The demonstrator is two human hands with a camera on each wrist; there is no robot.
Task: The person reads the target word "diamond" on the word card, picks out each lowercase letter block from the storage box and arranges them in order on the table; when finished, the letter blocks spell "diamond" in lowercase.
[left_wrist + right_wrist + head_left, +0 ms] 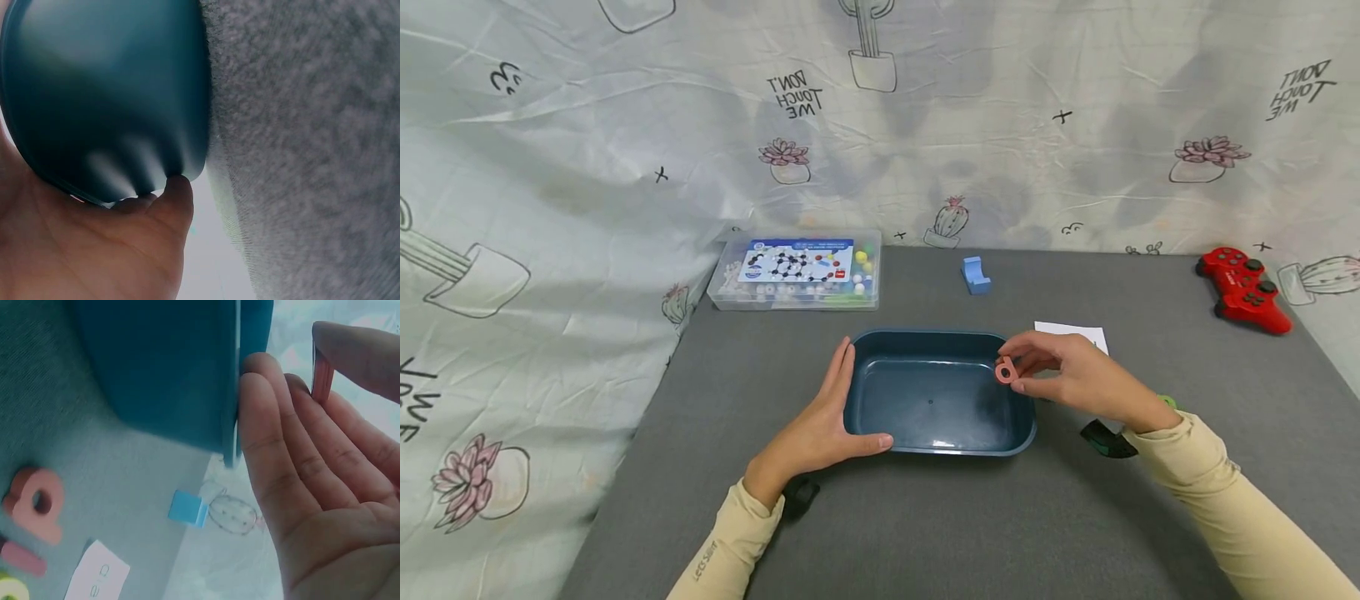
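My left hand (816,425) rests against the left end of a dark blue plastic basin (931,452), fingers straight along its outer wall and thumb over the front rim. In the left wrist view the fingertips touch the basin's wall (112,94). Over the basin's right end, my right hand (1067,371) pinches a small red-pink letter piece (1006,372) with a ring-shaped part. Seen from the right wrist, this letter piece (322,378) is edge-on between thumb and fingers, and other fingers lie right at the rim. The basin's visible floor is bare.
Right of the basin lie a white paper (1075,332) with printed letters, a salmon letter (36,503), a pink piece (24,557) and a yellow ring-shaped piece (12,587). Behind stand a clear molecule-kit box (793,271) and a blue holder (976,275). A red game controller (1243,290) lies far right.
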